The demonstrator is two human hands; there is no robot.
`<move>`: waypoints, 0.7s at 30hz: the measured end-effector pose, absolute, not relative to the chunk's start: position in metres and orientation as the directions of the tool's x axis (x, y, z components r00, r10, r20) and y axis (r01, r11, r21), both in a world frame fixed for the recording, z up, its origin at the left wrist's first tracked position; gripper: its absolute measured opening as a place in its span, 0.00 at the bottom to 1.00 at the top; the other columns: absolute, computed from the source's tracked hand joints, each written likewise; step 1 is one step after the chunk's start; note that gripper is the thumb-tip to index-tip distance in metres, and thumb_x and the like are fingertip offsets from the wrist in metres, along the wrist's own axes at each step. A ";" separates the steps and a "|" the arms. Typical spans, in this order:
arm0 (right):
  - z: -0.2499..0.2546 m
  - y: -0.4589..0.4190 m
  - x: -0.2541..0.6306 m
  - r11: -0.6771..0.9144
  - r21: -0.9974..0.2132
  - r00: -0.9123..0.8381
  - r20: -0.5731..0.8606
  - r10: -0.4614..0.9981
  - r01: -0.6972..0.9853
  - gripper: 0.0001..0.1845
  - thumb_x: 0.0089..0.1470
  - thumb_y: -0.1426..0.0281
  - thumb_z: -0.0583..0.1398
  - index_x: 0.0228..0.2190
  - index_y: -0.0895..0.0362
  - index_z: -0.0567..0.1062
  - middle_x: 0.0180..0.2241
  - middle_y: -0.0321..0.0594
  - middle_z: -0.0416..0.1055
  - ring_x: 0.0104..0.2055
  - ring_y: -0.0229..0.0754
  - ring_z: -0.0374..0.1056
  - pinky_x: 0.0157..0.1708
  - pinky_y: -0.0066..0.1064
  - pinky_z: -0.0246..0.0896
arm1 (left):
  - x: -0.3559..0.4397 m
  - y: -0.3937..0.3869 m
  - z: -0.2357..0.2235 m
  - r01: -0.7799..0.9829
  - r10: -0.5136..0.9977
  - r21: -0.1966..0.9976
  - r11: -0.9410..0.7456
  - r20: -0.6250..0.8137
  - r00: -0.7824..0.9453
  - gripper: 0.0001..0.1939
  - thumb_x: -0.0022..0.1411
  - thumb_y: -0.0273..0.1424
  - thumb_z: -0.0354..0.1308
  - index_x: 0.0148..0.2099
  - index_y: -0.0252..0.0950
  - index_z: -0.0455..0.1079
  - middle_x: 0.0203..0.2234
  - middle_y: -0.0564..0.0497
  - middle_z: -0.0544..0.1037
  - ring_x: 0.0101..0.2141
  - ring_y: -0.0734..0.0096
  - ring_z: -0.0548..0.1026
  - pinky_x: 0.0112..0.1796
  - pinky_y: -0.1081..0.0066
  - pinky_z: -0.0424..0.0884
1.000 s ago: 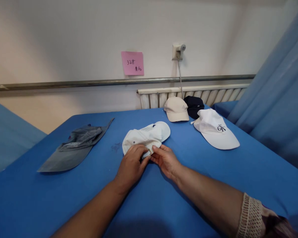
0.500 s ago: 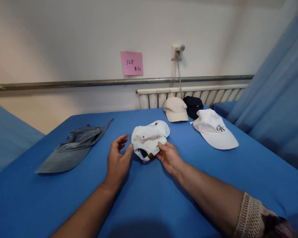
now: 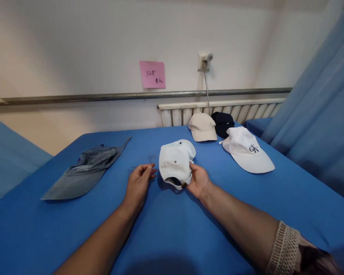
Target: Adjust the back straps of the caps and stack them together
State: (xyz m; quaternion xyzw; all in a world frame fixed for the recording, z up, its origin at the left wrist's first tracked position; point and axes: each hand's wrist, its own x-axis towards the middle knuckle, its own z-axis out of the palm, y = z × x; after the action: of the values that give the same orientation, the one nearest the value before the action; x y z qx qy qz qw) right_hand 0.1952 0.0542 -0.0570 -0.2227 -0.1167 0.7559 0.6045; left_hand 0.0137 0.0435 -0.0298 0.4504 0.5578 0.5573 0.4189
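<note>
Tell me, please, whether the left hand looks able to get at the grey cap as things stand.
Probably yes: the left hand is apart from the white cap held by the right hand, and no object shows between it and the grey cap, lying to its left on the blue surface.

Person has a bare left hand and right hand; left forearm bare to frame edge. Right sleeve is patterned, dark purplish-brown on pale, blurry near corner, ending in beige openwork lattice trim.
</note>
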 end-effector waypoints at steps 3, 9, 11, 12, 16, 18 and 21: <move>-0.049 0.055 0.197 -0.319 -0.352 -0.232 -0.268 0.935 -0.880 0.18 0.63 0.70 0.51 0.47 0.63 0.76 0.37 0.47 0.81 0.44 0.49 0.78 0.49 0.42 0.73 | 0.018 0.040 -0.031 -0.093 0.974 0.987 0.135 -0.149 -0.169 0.15 0.55 0.38 0.67 0.39 0.33 0.74 0.42 0.42 0.79 0.40 0.63 0.78 0.40 0.68 0.74; -0.039 0.050 0.196 -0.327 -0.329 -0.250 -0.255 0.934 -0.886 0.19 0.62 0.70 0.50 0.48 0.62 0.76 0.36 0.44 0.82 0.40 0.47 0.78 0.48 0.39 0.73 | 0.031 0.027 -0.021 -0.414 0.870 0.766 0.493 -0.424 0.252 0.07 0.63 0.27 0.60 0.42 0.30 0.75 0.39 0.39 0.82 0.38 0.62 0.81 0.45 0.65 0.77; -0.041 0.049 0.195 -0.318 -0.338 -0.244 -0.245 0.938 -0.886 0.19 0.63 0.70 0.50 0.48 0.61 0.76 0.36 0.44 0.82 0.40 0.47 0.78 0.49 0.40 0.72 | 0.032 0.028 -0.016 -0.532 0.860 0.677 0.509 -0.418 0.292 0.08 0.66 0.25 0.55 0.44 0.30 0.74 0.38 0.41 0.82 0.38 0.63 0.82 0.45 0.65 0.78; -0.042 0.049 0.195 -0.306 -0.346 -0.231 -0.239 0.943 -0.887 0.19 0.63 0.69 0.50 0.47 0.61 0.77 0.36 0.43 0.82 0.40 0.46 0.78 0.49 0.40 0.72 | 0.031 0.029 -0.014 -0.591 0.872 0.644 0.485 -0.405 0.275 0.09 0.67 0.24 0.53 0.44 0.29 0.74 0.37 0.42 0.83 0.38 0.63 0.82 0.45 0.65 0.78; -0.054 0.053 0.195 -0.260 -0.416 -0.147 -0.285 0.947 -0.871 0.17 0.62 0.65 0.54 0.45 0.58 0.78 0.40 0.41 0.81 0.43 0.46 0.77 0.47 0.39 0.73 | 0.018 0.040 -0.009 -0.729 0.911 0.568 0.382 -0.366 0.191 0.13 0.68 0.24 0.48 0.50 0.28 0.71 0.36 0.43 0.84 0.37 0.65 0.83 0.44 0.67 0.79; -0.063 0.055 0.195 -0.220 -0.502 -0.049 -0.331 0.942 -0.837 0.14 0.59 0.65 0.57 0.41 0.57 0.79 0.40 0.41 0.81 0.44 0.46 0.77 0.45 0.37 0.73 | 0.010 0.045 -0.010 -0.740 0.918 0.564 0.366 -0.348 0.189 0.15 0.67 0.23 0.49 0.53 0.27 0.70 0.36 0.44 0.84 0.36 0.65 0.83 0.44 0.68 0.79; -0.075 0.056 0.196 -0.124 -0.687 0.115 -0.291 0.950 -0.716 0.07 0.52 0.69 0.62 0.34 0.57 0.79 0.34 0.39 0.81 0.40 0.47 0.76 0.41 0.36 0.73 | 0.002 0.047 -0.012 -0.687 0.917 0.617 0.383 -0.347 0.199 0.18 0.66 0.25 0.51 0.56 0.27 0.69 0.36 0.42 0.84 0.39 0.59 0.83 0.46 0.63 0.78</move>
State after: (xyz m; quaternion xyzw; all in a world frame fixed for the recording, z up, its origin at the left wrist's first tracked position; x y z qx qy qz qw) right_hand 0.1963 0.0561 -0.0751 -0.3784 -0.1543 0.6471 0.6437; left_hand 0.0020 0.0469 -0.0117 0.1658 0.3454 0.5302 0.7564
